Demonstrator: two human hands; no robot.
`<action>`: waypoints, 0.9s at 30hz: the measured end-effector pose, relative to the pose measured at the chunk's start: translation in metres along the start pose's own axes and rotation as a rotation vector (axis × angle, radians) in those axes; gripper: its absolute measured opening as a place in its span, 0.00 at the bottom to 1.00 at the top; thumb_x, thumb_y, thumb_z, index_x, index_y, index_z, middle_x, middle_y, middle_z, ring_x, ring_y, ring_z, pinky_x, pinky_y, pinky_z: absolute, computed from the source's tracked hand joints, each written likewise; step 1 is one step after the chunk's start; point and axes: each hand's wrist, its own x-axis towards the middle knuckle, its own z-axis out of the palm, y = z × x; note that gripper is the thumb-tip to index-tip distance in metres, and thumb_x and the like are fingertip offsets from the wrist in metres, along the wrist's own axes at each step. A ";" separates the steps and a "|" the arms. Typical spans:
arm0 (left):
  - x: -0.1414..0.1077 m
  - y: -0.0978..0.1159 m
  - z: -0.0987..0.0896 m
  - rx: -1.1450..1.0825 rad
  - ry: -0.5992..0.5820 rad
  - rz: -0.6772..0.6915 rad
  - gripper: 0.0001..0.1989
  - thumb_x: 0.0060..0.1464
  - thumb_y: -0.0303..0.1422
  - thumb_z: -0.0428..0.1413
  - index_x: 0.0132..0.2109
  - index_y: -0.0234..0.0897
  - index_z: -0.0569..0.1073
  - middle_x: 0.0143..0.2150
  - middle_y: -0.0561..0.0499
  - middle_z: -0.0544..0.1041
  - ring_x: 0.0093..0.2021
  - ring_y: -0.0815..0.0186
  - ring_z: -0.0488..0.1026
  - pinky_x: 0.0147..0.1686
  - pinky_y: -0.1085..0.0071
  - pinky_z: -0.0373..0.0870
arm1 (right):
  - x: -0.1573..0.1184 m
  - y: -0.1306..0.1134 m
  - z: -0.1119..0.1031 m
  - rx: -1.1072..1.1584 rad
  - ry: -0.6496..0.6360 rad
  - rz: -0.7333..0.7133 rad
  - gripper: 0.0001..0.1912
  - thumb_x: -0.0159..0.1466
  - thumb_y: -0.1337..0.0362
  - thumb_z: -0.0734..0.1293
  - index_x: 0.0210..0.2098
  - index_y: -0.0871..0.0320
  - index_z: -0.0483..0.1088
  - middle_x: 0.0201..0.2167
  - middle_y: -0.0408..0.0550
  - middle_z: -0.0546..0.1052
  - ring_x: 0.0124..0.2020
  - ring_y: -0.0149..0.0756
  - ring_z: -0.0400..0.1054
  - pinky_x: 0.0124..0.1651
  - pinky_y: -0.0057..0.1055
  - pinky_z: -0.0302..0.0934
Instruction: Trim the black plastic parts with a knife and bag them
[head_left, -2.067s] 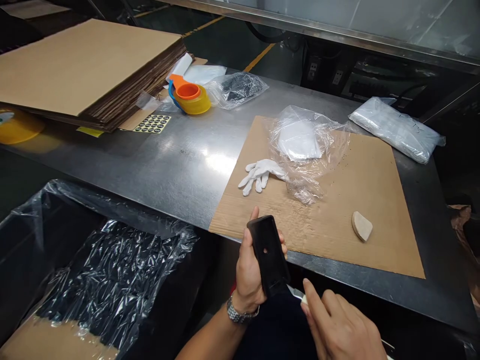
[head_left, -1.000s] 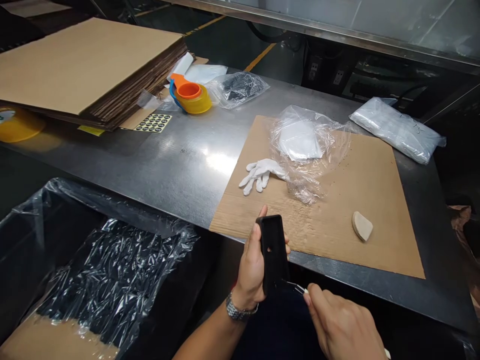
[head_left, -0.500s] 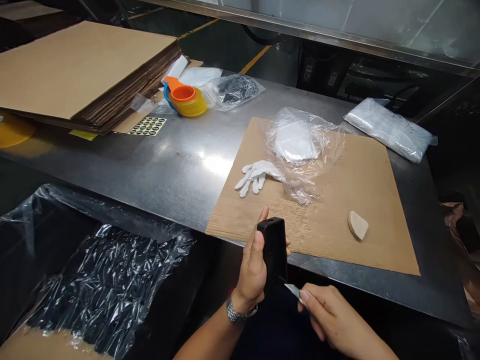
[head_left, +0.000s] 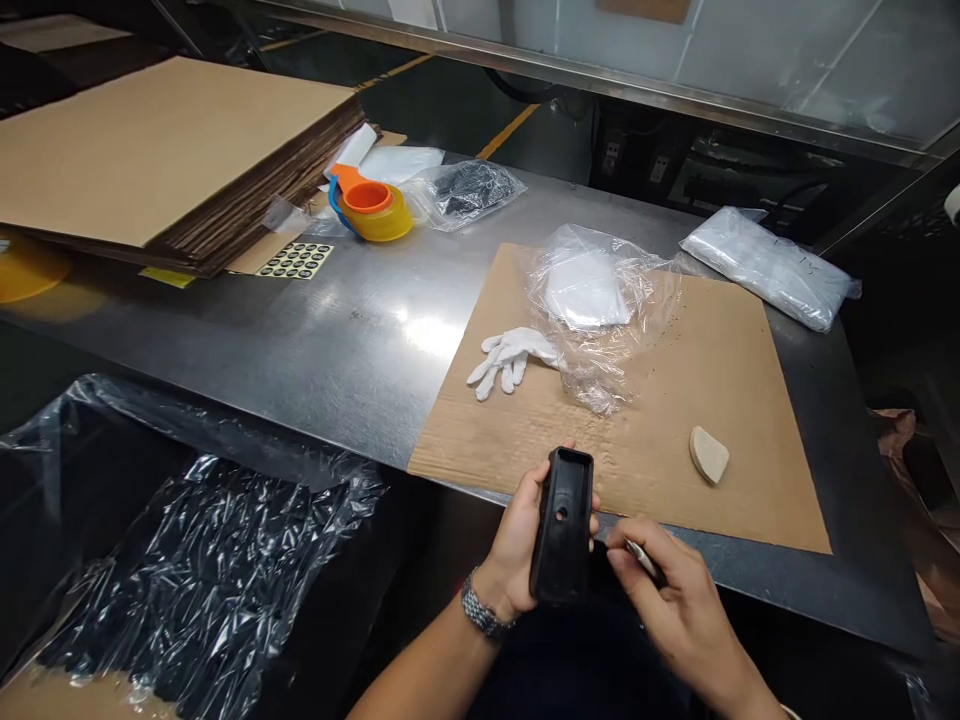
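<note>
A black rectangular part (head_left: 562, 540) with a hollow inner side and a small round hole is held upright by my left hand (head_left: 517, 545), just off the table's front edge. My right hand (head_left: 675, 595), to the right of the part, pinches a small knife (head_left: 643, 562) whose blade is partly hidden by the fingers. The knife does not touch the part. Beyond my hands, a brown cardboard sheet (head_left: 720, 370) carries a white glove (head_left: 514, 358), a crumpled clear plastic bag (head_left: 600, 370) with white material inside, and a beige wedge-shaped block (head_left: 709, 455).
Stacked cardboard (head_left: 180, 140) stands at the back left of the metal table (head_left: 337, 350). Near it are a tape roll (head_left: 386, 222) and a sticker sheet (head_left: 300, 260). A wrapped packet (head_left: 769, 265) lies back right. Black plastic-wrapped material (head_left: 187, 580) is at the lower left.
My left hand has turned the black part, so its hollow side now shows, and moved it slightly right. My right hand has shifted up and right, and the knife blade has swung away from the part.
</note>
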 end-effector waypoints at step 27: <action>0.001 -0.025 0.004 -0.162 -0.052 -0.229 0.19 0.58 0.38 0.44 0.30 0.29 0.73 0.26 0.47 0.75 0.28 0.67 0.73 0.32 0.76 0.67 | 0.019 0.000 0.017 -0.010 -0.227 -0.409 0.08 0.63 0.63 0.64 0.38 0.55 0.75 0.26 0.44 0.72 0.33 0.34 0.58 0.40 0.36 0.53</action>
